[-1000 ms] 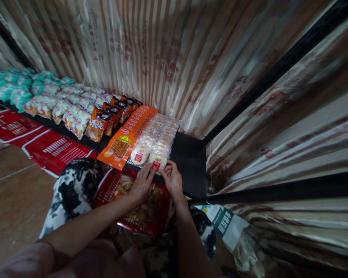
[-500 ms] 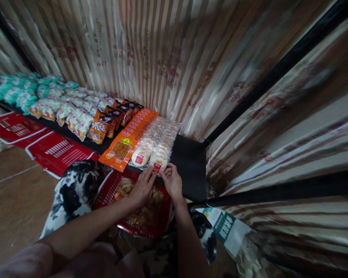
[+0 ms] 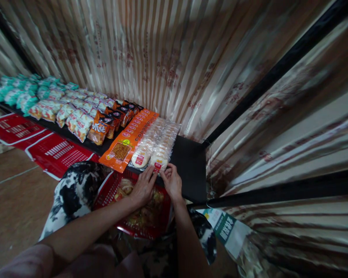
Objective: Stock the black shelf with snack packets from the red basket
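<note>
Two rows of clear-wrapped round white crackers run back along the black shelf [image 3: 191, 166]. The front cracker pack [image 3: 159, 160] of the right row has a red label. My left hand [image 3: 145, 187] has its fingertips closed on the near left edge of that pack. On its near right edge, my right hand [image 3: 172, 181] pinches with thumb and fingers. The front pack of the left row [image 3: 140, 157] lies just beside, untouched. Below my hands stands a red basket [image 3: 104, 193] with several wrapped snacks inside, partly hidden by my left forearm.
Left of the crackers lie flat orange snack packs [image 3: 120, 150], then orange-black bags [image 3: 98, 129], white bags [image 3: 79, 121] and teal bags [image 3: 26, 100]. Red baskets [image 3: 60, 152] stand along the shelf front. A dark pole [image 3: 266, 77] and striped curtain [image 3: 150, 46] border the shelf.
Almost nothing differs; both hands stay at the near edge of the same cracker pack.
</note>
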Available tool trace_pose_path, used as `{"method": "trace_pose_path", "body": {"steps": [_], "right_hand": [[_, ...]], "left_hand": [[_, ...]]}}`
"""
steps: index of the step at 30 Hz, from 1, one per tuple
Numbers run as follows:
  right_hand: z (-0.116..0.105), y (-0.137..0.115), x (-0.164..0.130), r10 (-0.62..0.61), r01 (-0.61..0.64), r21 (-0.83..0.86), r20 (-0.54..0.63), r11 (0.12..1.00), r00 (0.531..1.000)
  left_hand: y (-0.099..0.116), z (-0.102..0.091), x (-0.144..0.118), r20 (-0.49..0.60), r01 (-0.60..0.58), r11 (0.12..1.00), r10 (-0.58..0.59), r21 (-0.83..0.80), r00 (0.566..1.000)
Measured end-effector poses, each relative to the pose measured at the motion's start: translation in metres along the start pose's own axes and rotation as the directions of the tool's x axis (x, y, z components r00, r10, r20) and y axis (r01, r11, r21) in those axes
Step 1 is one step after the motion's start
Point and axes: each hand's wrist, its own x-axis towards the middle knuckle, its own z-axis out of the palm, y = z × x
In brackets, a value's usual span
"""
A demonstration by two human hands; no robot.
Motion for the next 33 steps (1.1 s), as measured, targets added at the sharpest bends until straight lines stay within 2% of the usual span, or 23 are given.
{"method": "trace_pose_path", "body": {"steps": [17, 27, 33], "right_hand": [[0.000, -0.003, 0.002, 0.047, -0.047, -0.056, -0.006, 0.997, 0.999], [0.000, -0.002, 0.002, 0.053, -0.052, 0.019, -0.020, 0.998, 0.998], [0.001, -0.001, 0.003, 0.051, -0.052, -0.016, -0.034, 0.999, 0.998]], "left_hand": [[0.001, 0.000, 0.007, 0.057, 0.036, 0.999, -0.037, 0.013, 0.998], [-0.009, 0.008, -0.003, -0.062, -0.088, 0.996, 0.089, 0.014, 0.994], [-0.009, 0.009, 0.001, -0.032, -0.063, 0.998, 0.063, 0.007, 0.998]]}}
